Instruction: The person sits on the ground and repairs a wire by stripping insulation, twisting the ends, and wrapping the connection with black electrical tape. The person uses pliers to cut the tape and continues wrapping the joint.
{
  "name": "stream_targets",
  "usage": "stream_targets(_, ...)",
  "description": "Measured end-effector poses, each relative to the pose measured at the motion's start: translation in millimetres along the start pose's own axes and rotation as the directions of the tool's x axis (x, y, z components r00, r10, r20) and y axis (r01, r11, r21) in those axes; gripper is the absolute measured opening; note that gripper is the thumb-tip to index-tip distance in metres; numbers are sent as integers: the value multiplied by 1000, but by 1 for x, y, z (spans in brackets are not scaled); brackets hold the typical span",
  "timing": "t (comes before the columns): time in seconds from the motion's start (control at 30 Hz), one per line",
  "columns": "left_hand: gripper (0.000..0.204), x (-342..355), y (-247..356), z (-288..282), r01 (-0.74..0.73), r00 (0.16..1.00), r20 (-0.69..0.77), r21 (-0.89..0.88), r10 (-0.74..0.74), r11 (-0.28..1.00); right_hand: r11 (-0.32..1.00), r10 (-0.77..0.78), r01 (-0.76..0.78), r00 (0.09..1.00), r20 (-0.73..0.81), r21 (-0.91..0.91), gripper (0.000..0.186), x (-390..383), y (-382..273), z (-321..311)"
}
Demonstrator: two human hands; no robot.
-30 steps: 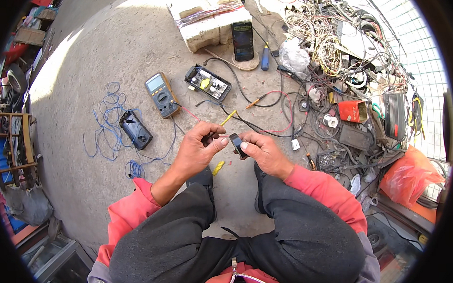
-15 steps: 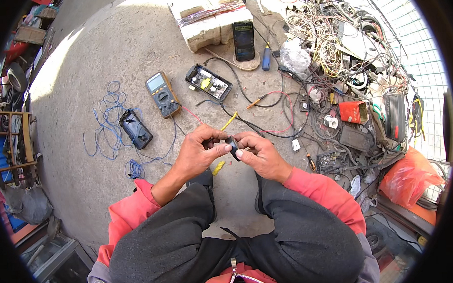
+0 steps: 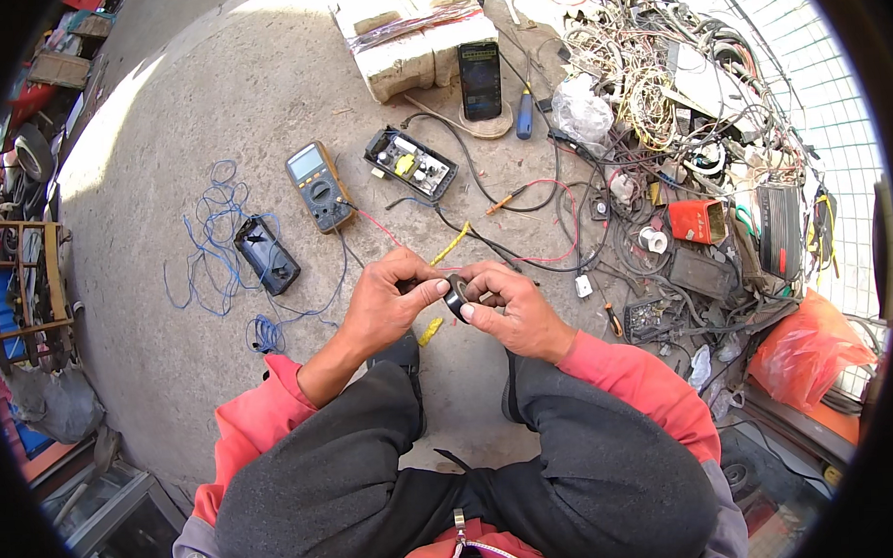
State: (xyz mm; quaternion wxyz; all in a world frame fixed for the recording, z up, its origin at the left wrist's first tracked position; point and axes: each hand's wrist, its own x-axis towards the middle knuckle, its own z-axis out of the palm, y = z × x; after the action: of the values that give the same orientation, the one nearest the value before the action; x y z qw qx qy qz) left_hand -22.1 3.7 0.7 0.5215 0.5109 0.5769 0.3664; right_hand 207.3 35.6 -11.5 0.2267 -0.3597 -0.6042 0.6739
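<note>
A roll of black electrical tape (image 3: 455, 300) is held between my hands, above the floor and in front of my knees. My left hand (image 3: 386, 299) pinches its left side with thumb and fingers. From the right, my right hand (image 3: 513, 310) grips the roll, its fingers curled and its thumb on the near edge. Just beyond my hands lies a yellow strip (image 3: 452, 242) beside a black cable. A short yellow piece (image 3: 431, 331) rests on the concrete below my left hand. My fingers hide part of the roll.
A multimeter (image 3: 317, 187) lies ahead on the left, its leads trailing away. Beside it sit an opened black case with a circuit board (image 3: 411, 164) and its empty cover (image 3: 267, 256). A phone (image 3: 480, 83) stands by a white foam box (image 3: 419, 56). Tangled wires (image 3: 647, 105) heap up on the right.
The tape roll has turned in my fingers, so its round side and hole show more. My hands stay in nearly the same place.
</note>
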Motion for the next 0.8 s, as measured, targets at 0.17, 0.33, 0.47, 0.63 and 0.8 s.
stream_targets(0.17,13,-1,1,0,-6,1000,-19,56,7,998,1000,18,-18,1000,5,-21,26,0,-1,-1)
stream_targets(0.33,12,-2,0,1,2,999,-39,61,0,998,999,36,-36,999,-1,32,26,-1,2,1)
stream_targets(0.47,12,-2,-1,2,5,999,-50,57,-2,998,996,34,-33,999,-7,79,26,-1,3,2)
stream_targets(0.63,12,-1,0,2,-18,998,-51,89,23,996,993,51,-51,999,0,110,25,-2,-2,1)
stream_targets(0.8,12,-1,-2,2,-16,999,-30,98,19,995,989,59,-60,998,10,137,25,-2,-6,1)
